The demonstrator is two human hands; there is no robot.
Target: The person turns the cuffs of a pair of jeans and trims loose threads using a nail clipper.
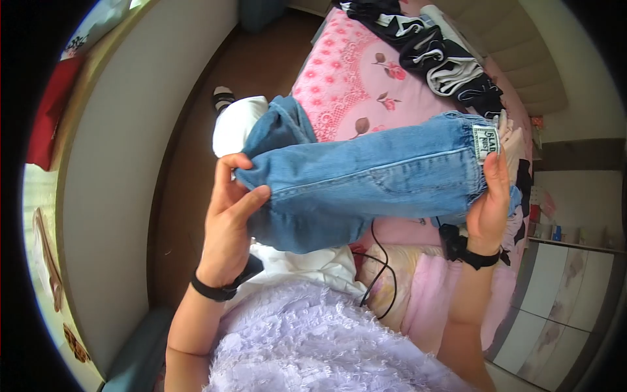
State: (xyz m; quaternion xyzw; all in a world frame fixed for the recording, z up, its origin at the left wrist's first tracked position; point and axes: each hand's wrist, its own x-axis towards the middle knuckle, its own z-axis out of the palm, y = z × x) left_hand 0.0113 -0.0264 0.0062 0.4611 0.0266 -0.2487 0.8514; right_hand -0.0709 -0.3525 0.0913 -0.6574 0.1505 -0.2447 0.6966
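A pair of blue jeans (353, 176) is stretched sideways in front of me, folded lengthwise with a pale seam running along it. My left hand (228, 199) pinches the left end between thumb and fingers. At the gathered waistband on the right, beside a white lettered label (486, 142), my right hand (490, 202) grips the denim, its other fingers partly hidden behind the cloth. Another part of the denim hangs over behind the left end, next to a white rounded thing (238, 124) I cannot identify. Both wrists wear black bands.
Beyond the jeans is a bed with a pink flowered cover (346, 72). Black and white clothes (441, 65) lie along its far side. Black cables (385, 268) run over pink and cream bedding (428, 287) near me. A pale wall panel (124, 150) stands at left.
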